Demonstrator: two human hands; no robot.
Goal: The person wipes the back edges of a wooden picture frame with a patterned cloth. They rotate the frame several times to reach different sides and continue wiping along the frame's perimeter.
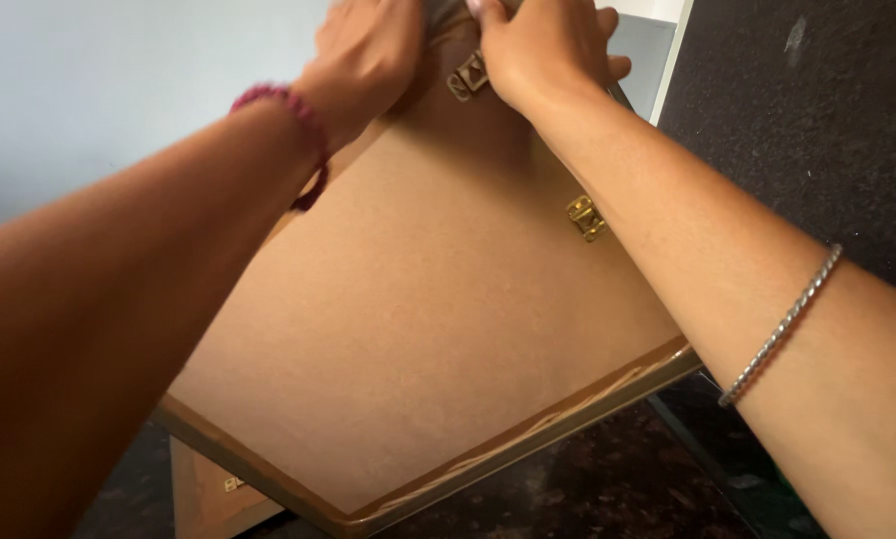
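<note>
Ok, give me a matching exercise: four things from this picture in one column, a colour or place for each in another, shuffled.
1. backing board
2. left wrist band
3. right wrist bangle
4. side clip

A. silver, twisted
B. brass, at the board's right edge
C. plain brown, fills the middle
D. dark red beads

Pairs: 1-C, 2-D, 3-A, 4-B

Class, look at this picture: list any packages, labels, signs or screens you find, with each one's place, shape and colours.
None are in view: only the plain brown backing board of a picture frame with small brass clips, gripped at its far edge by the left hand and the right hand.
</note>
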